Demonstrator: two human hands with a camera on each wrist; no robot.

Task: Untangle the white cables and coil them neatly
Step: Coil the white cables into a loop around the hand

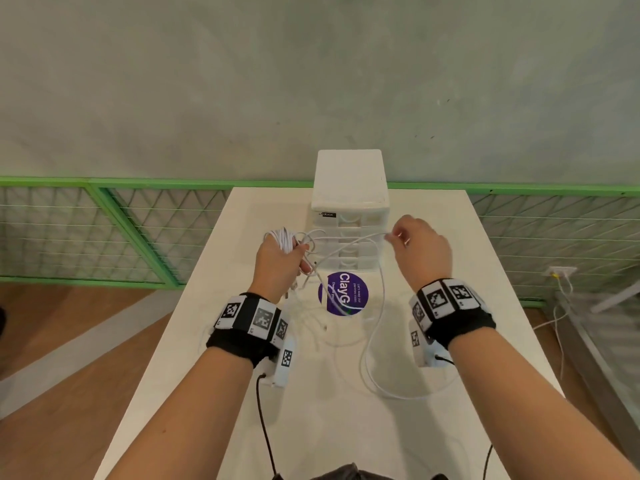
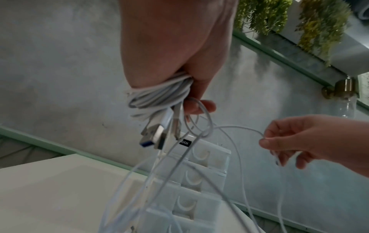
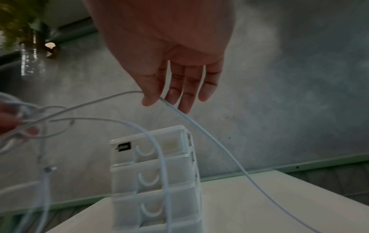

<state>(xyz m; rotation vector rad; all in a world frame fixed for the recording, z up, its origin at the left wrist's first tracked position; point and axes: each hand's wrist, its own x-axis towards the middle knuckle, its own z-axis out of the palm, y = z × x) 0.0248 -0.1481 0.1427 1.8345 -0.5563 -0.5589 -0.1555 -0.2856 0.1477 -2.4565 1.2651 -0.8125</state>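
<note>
My left hand [image 1: 280,258] grips a bundle of coiled white cables [image 1: 285,239] above the white table [image 1: 346,427]. In the left wrist view the same bundle [image 2: 159,94] sits in the fist, and USB plugs [image 2: 153,138] hang below it. My right hand [image 1: 420,249] pinches one white cable strand [image 1: 353,241] between thumb and forefinger, held taut toward the left hand. That strand [image 3: 209,138] runs down from the right hand's fingertips [image 3: 148,100] to a long loop [image 1: 377,375] lying on the table. More tangled loops [image 1: 311,327] hang under the left hand.
A white drawer unit [image 1: 349,202] stands at the table's far end, just behind both hands. A round purple sticker [image 1: 343,293] lies on the table before it. A green mesh fence [image 1: 104,230] runs behind the table against a grey wall.
</note>
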